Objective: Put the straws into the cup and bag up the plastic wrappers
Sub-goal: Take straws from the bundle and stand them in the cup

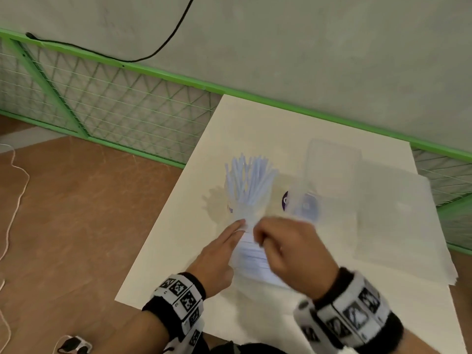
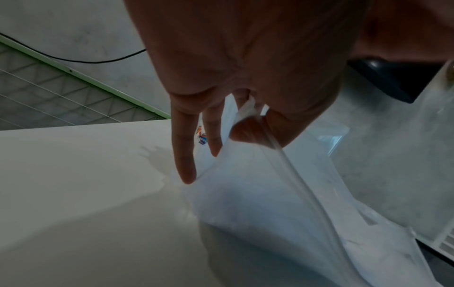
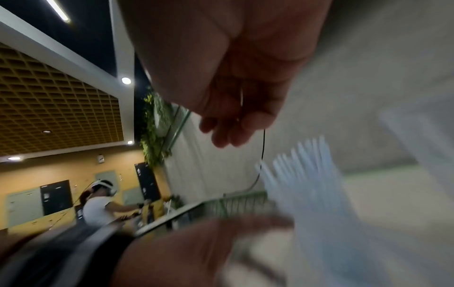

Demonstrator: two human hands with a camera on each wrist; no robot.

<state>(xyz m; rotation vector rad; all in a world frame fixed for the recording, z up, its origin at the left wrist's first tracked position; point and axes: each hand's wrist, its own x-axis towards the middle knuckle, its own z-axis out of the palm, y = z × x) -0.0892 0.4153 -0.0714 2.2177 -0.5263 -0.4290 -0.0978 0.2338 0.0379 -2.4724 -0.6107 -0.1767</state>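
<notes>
A bunch of white straws (image 1: 249, 180) stands fanned out in a pale cup (image 1: 242, 209) in the middle of the white table (image 1: 178, 251). In front of the cup lies a clear zip bag (image 1: 252, 259) with white wrappers inside. My left hand (image 1: 229, 241) is at the bag's left edge. In the left wrist view its thumb pinches the bag's (image 2: 258, 194) zip edge while two fingers (image 2: 184, 155) point straight down. My right hand (image 1: 265, 238) hovers over the bag's mouth with loosely curled fingers (image 3: 221, 134); nothing shows in them. The straws (image 3: 307, 174) appear blurred beyond it.
Flat clear bags (image 1: 332, 162) and a stack of clear sheets (image 1: 393, 221) lie at the table's right. A purple-printed item (image 1: 304, 204) sits under plastic beside the cup. A green mesh fence (image 1: 102, 103) runs behind. A person (image 3: 98, 205) works far off.
</notes>
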